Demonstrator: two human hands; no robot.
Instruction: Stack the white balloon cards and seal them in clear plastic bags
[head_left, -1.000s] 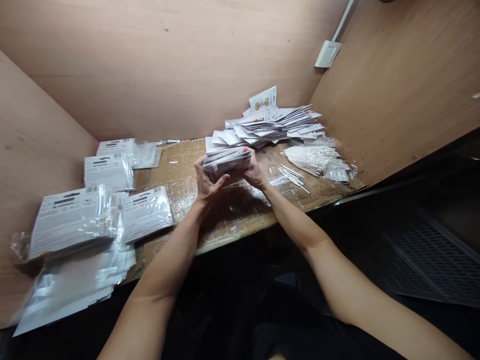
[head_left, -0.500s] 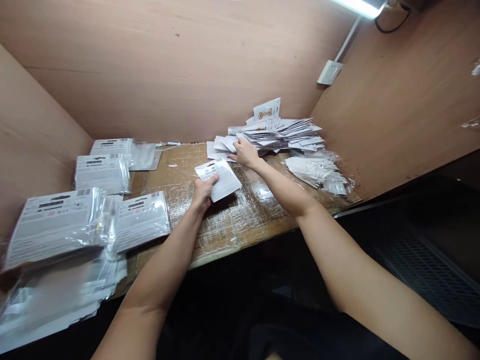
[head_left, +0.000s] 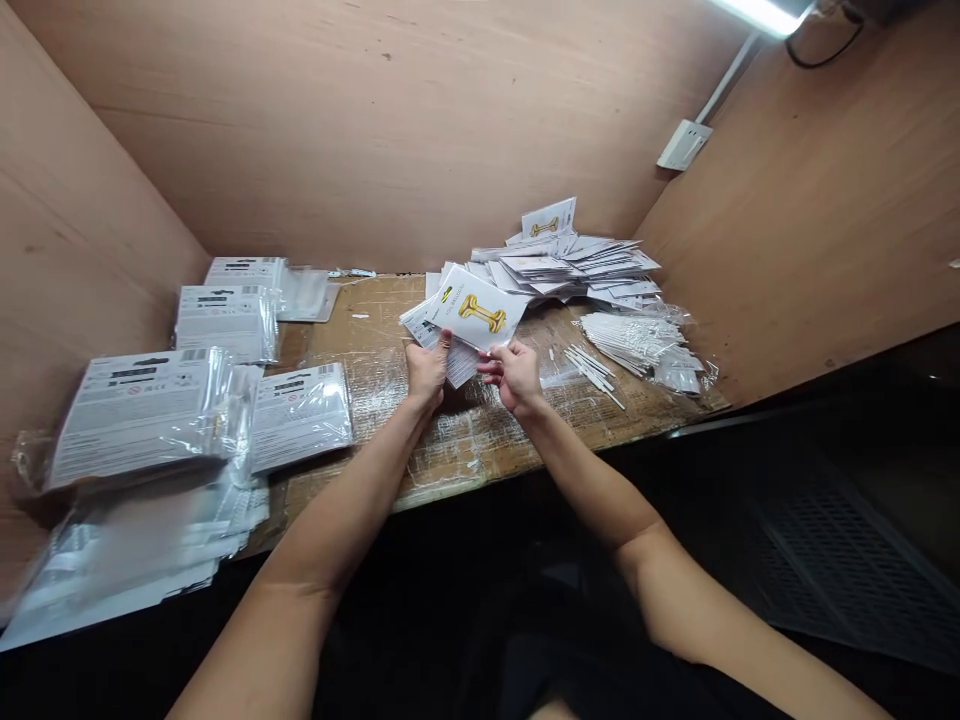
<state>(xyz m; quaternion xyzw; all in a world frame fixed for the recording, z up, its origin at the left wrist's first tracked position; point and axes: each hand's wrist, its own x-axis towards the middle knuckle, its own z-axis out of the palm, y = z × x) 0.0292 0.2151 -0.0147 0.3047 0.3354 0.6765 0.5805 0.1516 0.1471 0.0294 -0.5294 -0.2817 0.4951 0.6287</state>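
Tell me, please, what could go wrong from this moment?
The cards might slip apart: they sit fanned at different angles in the left hand, with the right hand at their lower edge. The pile just behind is loose and uneven, so a bump could make some of it slide. The clear bags lie at the front edge of the table and may fall if brushed.

In my left hand [head_left: 426,370] I grip some printed cards [head_left: 463,368]; my right hand [head_left: 516,375] pinches the lower edge of the top card [head_left: 480,312], which shows a gold shape. From my hands, a card heap [head_left: 581,268] lies at two o'clock, loose sticks [head_left: 595,374] at three, wrapped packs [head_left: 300,418] at nine, plastic bags [head_left: 154,545] at eight.
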